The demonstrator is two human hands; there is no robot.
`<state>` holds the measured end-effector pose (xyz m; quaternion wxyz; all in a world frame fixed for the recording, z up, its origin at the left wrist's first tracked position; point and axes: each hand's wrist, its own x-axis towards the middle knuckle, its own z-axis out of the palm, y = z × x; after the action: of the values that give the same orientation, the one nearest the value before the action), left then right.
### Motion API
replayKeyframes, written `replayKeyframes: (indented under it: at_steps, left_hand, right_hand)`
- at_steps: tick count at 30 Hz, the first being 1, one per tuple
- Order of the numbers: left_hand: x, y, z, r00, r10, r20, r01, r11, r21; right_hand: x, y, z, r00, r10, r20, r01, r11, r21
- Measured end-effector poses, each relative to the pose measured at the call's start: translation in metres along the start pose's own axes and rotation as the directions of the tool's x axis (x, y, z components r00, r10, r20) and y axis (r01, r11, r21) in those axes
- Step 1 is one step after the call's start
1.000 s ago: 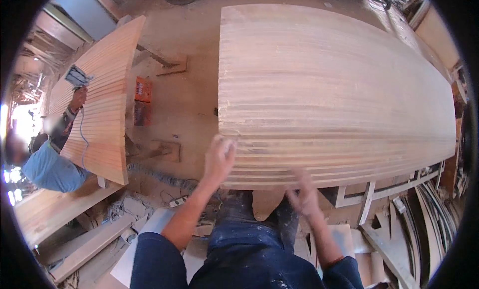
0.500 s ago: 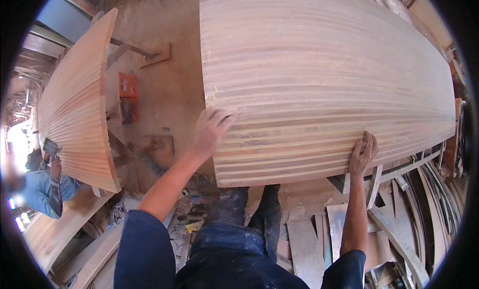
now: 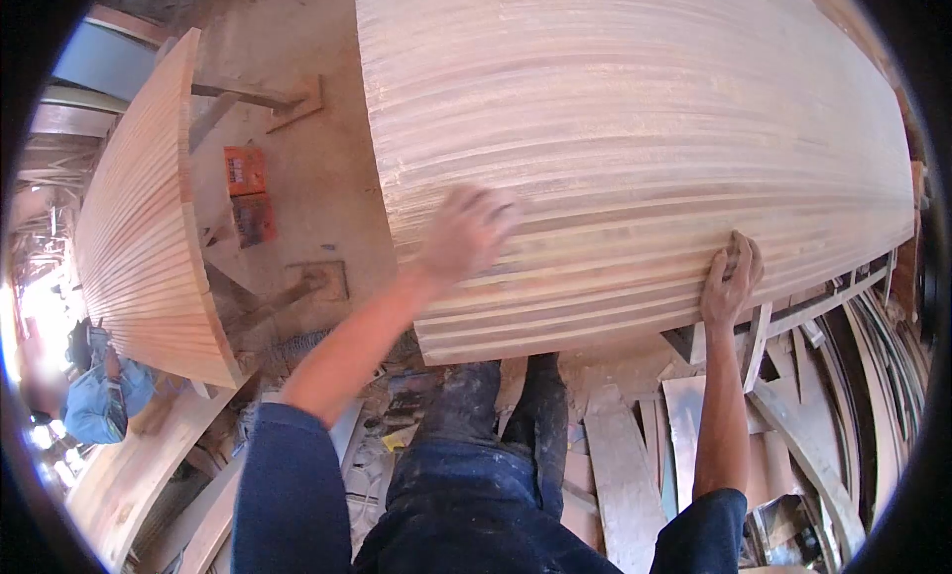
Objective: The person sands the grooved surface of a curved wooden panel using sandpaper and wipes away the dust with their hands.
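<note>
A large, curved wooden panel (image 3: 615, 98) with long parallel ridges spans the space before me. My left hand (image 3: 471, 227) is over its near left part, fingers curled and smeared by motion. Anything under those fingers is hidden. Farther right, my right hand (image 3: 732, 277) rests on the panel close to its near edge. Its fingers are bent against the ridges, with a dark gap between thumb and fingers and no object visible there.
A second ridged wooden panel (image 3: 149, 227) stands on supports at left, with a person in a light blue top (image 3: 104, 396) beside it. An orange box (image 3: 248, 197) lies on the floor between the panels. Boards (image 3: 620, 465) and curved strips (image 3: 873, 376) lie below and right.
My left hand has moved right and farther onto the panel. My right hand stays at the near edge. The view has shifted slightly; the other person's raised hand has lowered.
</note>
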<state>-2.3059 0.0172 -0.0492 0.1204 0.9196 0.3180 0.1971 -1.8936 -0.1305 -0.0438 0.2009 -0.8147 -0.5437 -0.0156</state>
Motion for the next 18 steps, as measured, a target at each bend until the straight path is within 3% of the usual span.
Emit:
replayKeyframes:
  at_steps: [4, 10, 12, 14, 16, 18]
  left_hand:
    - [0.038, 0.025, 0.02, 0.999, 0.032, -0.043, -0.03, 0.999, 0.03]
    - [-0.041, -0.026, -0.026, 0.999, -0.046, 0.019, 0.045, 0.998, 0.037]
    - [-0.009, -0.006, -0.008, 0.997, 0.001, 0.076, -0.001, 1.0, 0.008]
    - [0.034, 0.021, 0.036, 0.999, 0.042, -0.026, -0.04, 0.998, 0.046]
    - [0.063, 0.044, 0.045, 1.0, 0.017, -0.024, -0.018, 0.999, -0.045]
    - [0.039, 0.03, 0.036, 1.0, 0.017, -0.021, -0.017, 1.0, 0.004]
  right_hand:
    - [0.0, 0.006, 0.0, 1.0, -0.002, 0.03, 0.003, 1.0, -0.022]
    - [0.001, 0.0, 0.001, 0.999, 0.034, 0.02, -0.034, 0.999, 0.014]
    - [0.001, -0.002, 0.001, 1.0, 0.025, 0.009, -0.026, 1.0, 0.006]
    - [0.003, -0.003, 0.001, 1.0, 0.011, -0.008, -0.011, 1.0, 0.0]
    - [0.002, 0.002, 0.0, 1.0, -0.002, 0.013, 0.002, 1.0, -0.003]
    - [0.0, 0.004, 0.0, 1.0, -0.005, 0.018, 0.005, 1.0, -0.006]
